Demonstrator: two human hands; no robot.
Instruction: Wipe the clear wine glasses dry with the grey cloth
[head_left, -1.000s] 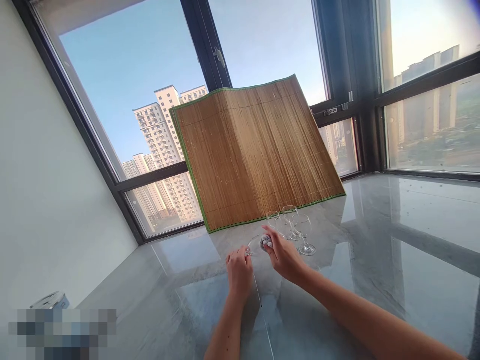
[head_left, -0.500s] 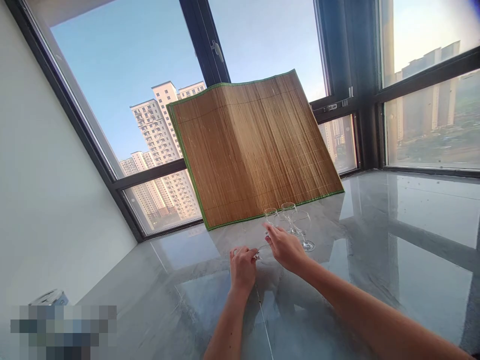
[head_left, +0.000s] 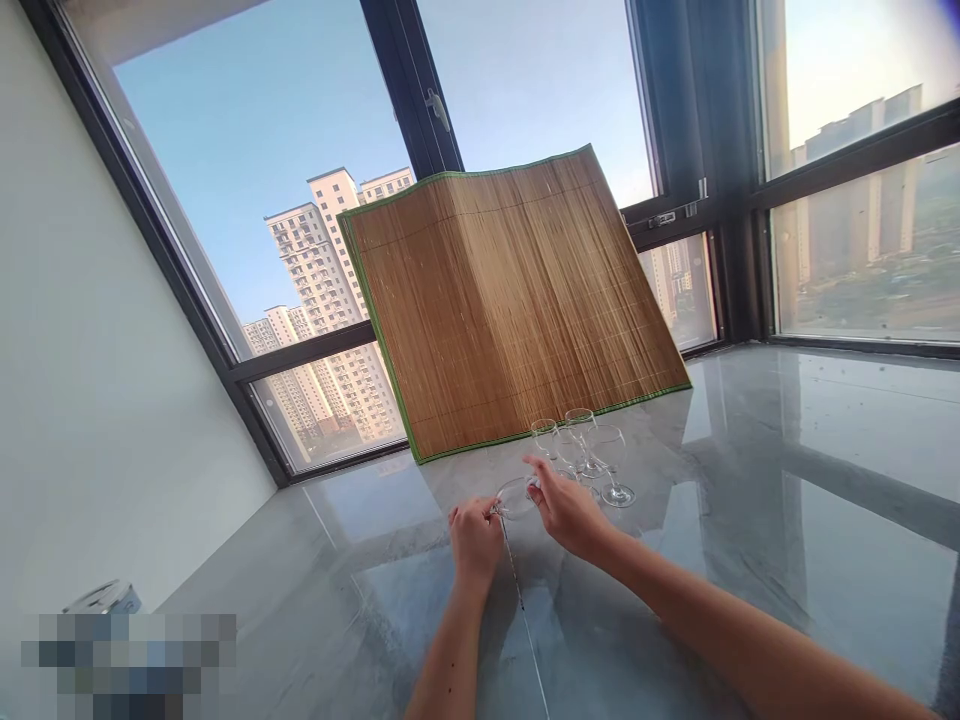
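Note:
A clear stemmed glass (head_left: pixel 514 497) lies tipped on its side between my hands, just above the grey surface. My left hand (head_left: pixel 477 540) is closed around its left end. At its right end, the curled fingers of my right hand (head_left: pixel 570 512) meet the glass, with the index finger pointing forward. Something small and whitish shows at those fingertips; I cannot make out what. Right behind my right hand stand several clear stemmed glasses, among them a front one (head_left: pixel 609 460), one at the back (head_left: pixel 580 428) and one on the left (head_left: pixel 544 438). My hand hides parts of them.
A bamboo mat (head_left: pixel 517 300) with green edging leans against the window frame (head_left: pixel 409 90) behind the glasses. The glossy grey surface (head_left: pixel 337 620) runs to the windows and the white wall (head_left: pixel 97 300). A round container (head_left: pixel 105 598), partly blurred out, sits at lower left.
My left hand has shifted slightly left and down. The tipped glass now shows more fully between my hands, and its right end meets my right hand, which has lowered a little.

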